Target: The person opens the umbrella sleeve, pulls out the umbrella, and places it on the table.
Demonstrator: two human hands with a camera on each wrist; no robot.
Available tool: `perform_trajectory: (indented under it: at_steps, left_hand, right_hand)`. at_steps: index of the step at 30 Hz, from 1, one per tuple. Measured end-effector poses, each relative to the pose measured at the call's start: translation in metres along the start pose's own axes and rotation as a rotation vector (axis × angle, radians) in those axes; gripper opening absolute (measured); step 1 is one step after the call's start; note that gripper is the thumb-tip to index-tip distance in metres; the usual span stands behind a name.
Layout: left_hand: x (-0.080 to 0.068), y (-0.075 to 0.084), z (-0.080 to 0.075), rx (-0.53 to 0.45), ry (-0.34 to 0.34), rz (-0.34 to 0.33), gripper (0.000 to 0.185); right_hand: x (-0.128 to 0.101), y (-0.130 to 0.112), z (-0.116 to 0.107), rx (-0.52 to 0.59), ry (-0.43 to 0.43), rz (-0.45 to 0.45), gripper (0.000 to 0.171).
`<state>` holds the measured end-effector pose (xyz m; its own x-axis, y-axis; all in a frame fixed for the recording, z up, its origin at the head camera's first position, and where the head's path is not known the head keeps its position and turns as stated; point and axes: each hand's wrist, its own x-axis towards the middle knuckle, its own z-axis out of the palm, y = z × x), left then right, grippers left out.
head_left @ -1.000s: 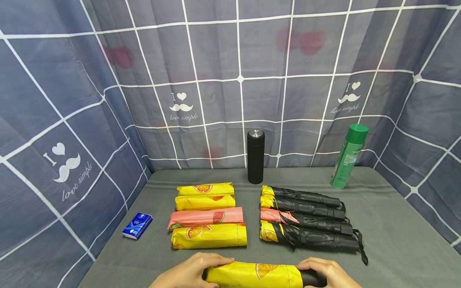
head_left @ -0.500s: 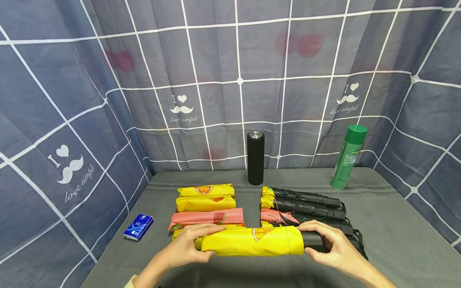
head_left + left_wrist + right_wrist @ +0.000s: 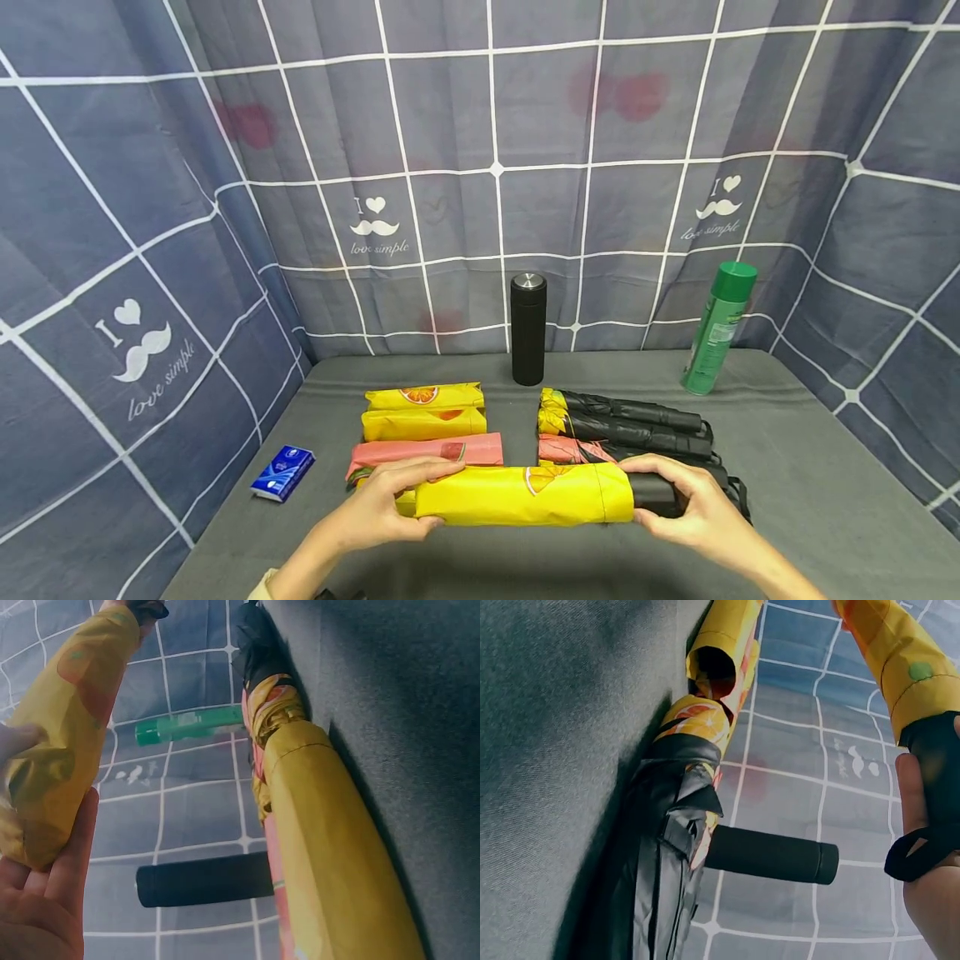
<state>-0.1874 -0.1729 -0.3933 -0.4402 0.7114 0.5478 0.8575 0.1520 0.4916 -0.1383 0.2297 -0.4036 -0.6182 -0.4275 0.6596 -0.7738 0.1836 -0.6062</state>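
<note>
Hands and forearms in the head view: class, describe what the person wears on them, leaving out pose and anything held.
Both the left hand and the right hand are bare: no gloves, rings, watch or bracelet show. The right forearm is uncovered to the frame's edge. On the left arm, a pale cream sleeve cuff just shows at the bottom edge. No markings are visible.

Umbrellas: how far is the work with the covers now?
Done, apparently: four umbrellas lie bare on the right, four covers beside them on the left. In hand: left hand and right hand hold a fifth umbrella, yellow cover on, handle out. Left: only this one, if covers come off.
</note>
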Motion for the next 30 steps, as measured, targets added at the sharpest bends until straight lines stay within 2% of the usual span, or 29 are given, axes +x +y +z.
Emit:
perform_trajectory:
  at_steps: [5, 9, 14, 18, 21, 27, 30]
  left_hand:
    - [0.001, 0.012, -0.002, -0.018, -0.004, 0.037, 0.066]
    - [-0.001, 0.017, -0.007, -0.03, 0.025, 0.068, 0.067]
    - [-0.01, 0.011, -0.011, 0.004, 0.04, 0.047, 0.065]
    - [-0.016, 0.008, -0.014, -0.034, 0.044, 0.02, 0.061]
    - [-0.016, 0.008, -0.013, -0.043, 0.04, 0.012, 0.059]
    - [-0.016, 0.006, -0.013, -0.055, 0.065, 0.044, 0.054]
    - [-0.016, 0.006, -0.014, -0.086, 0.065, 0.012, 0.052]
  right_hand:
    - [-0.007, 0.0, -0.005, 0.043, 0.017, -0.012, 0.055]
    - [-0.012, 0.0, -0.012, 0.118, 0.053, -0.023, 0.055]
    - [-0.018, 0.0, -0.019, 0.144, 0.081, -0.045, 0.057]
    - [-0.023, -0.001, -0.024, 0.149, 0.084, -0.069, 0.057]
    - [-0.027, -0.002, -0.028, 0.138, 0.093, -0.063, 0.058]
    - [-0.034, -0.002, -0.033, 0.148, 0.096, -0.059, 0.059]
    - [-0.035, -0.002, -0.034, 0.159, 0.098, -0.063, 0.059]
